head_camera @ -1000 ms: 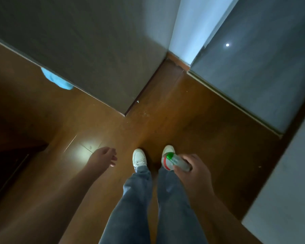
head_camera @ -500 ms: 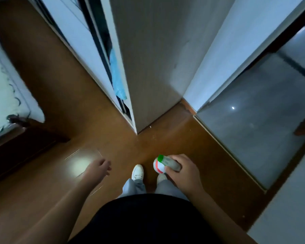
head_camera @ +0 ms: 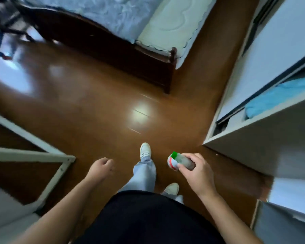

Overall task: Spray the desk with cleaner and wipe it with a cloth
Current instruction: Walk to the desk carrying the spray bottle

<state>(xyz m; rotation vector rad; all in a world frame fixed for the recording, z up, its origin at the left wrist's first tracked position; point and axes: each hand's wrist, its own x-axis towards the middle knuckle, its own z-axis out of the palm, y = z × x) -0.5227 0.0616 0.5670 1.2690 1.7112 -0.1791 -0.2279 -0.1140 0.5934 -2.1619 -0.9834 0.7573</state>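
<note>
My right hand [head_camera: 196,172] grips a small clear spray bottle [head_camera: 180,161] with a green tip and a red and white band, held at waist height over the floor. My left hand [head_camera: 100,167] hangs beside my leg with loosely curled fingers and holds nothing. A blue cloth [head_camera: 278,97] lies inside the open white wardrobe [head_camera: 264,136] on the right. No desk is in view.
Brown wooden floor [head_camera: 95,103] stretches ahead. A dark wooden bed frame [head_camera: 113,50] with pale bedding stands at the top. A white frame [head_camera: 33,155] sits at the lower left. A dark chair base [head_camera: 9,23] shows blurred at the top left.
The view has swung left from the wardrobe corner toward the bed and open floor. I have stepped forward with one foot. The bottle stays in my right hand.
</note>
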